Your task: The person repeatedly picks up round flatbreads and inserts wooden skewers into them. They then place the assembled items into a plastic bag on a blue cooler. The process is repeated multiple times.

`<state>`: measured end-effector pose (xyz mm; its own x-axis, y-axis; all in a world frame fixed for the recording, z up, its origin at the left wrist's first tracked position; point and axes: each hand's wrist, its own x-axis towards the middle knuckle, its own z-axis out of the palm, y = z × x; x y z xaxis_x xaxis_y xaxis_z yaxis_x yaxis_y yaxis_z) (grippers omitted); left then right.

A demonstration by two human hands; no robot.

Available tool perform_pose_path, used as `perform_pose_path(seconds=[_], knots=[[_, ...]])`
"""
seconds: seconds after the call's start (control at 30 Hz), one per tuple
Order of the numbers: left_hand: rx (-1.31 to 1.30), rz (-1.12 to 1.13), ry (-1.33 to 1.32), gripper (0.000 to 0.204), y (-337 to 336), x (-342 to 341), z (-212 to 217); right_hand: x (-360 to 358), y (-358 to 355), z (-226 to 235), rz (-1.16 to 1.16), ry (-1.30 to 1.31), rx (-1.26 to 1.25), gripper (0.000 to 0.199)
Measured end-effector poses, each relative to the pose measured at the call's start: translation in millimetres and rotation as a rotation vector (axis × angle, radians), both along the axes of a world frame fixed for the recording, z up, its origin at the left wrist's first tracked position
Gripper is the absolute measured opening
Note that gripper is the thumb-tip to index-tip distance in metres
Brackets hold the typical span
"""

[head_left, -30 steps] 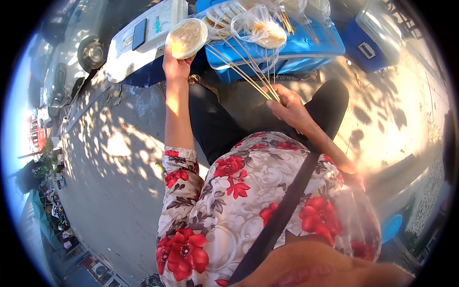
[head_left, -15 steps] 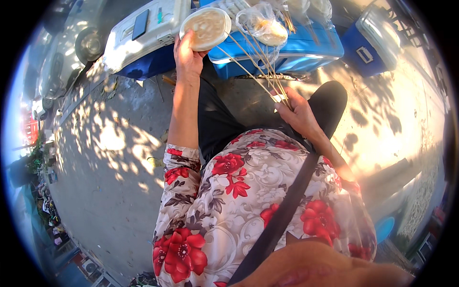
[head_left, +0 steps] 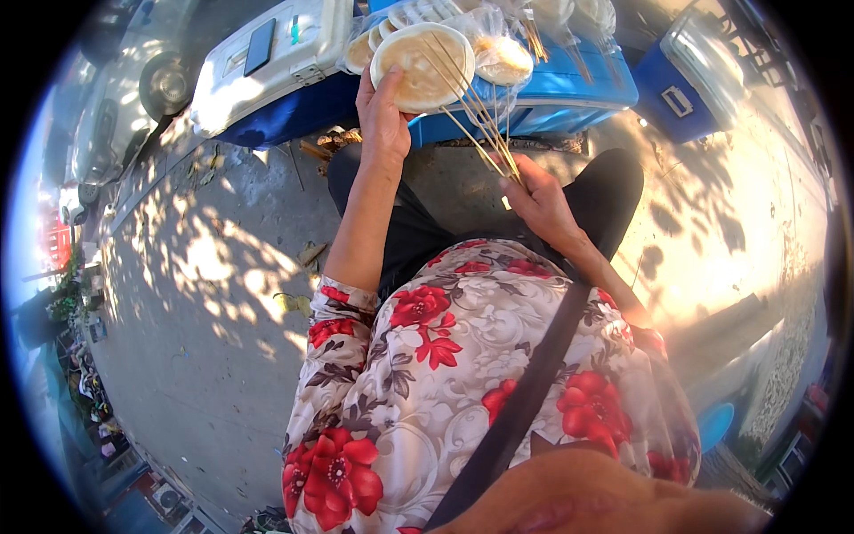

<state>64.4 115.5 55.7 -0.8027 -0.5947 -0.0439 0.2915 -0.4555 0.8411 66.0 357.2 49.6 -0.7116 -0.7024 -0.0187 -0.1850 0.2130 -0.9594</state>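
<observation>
Left grip (head_left: 384,123) pinches pale disc (head_left: 416,82); right grip (head_left: 541,198) clasps thin sticks (head_left: 493,135)

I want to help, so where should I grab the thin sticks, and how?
Probably pinch their lower end from the right, where the right hand holds them: the thin sticks bunch together there. Higher up they fan out, some crossing in front of the round pale disc, so they'd be harder to gather.
</observation>
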Motion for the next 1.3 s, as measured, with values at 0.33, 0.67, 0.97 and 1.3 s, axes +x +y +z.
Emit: perform_pose_path(seconds=[0.33, 0.67, 0.97, 1.3], knots=[[0.009, -0.071, -0.025, 0.038, 34.2, 5.0, 3.8, -5.6, -8.9, 4.5, -0.014, 0.045, -0.026, 0.033], [0.053, -0.135, -0.004, 0.036, 40.8, 4.1, -2.2, -12.6, -22.3, 0.0, -0.019, -0.006, -0.176, 0.034], [0.117, -0.072, -0.054, 0.04, -10.0, -3.4, 5.8, -3.8, 27.3, 14.4, -0.013, -0.109, 0.048, 0.032], [0.099, 0.025, -0.015, 0.039, -32.1, -5.8, 6.2, 8.0, 57.0, 19.6, 0.008, -0.201, 0.091, 0.042]])
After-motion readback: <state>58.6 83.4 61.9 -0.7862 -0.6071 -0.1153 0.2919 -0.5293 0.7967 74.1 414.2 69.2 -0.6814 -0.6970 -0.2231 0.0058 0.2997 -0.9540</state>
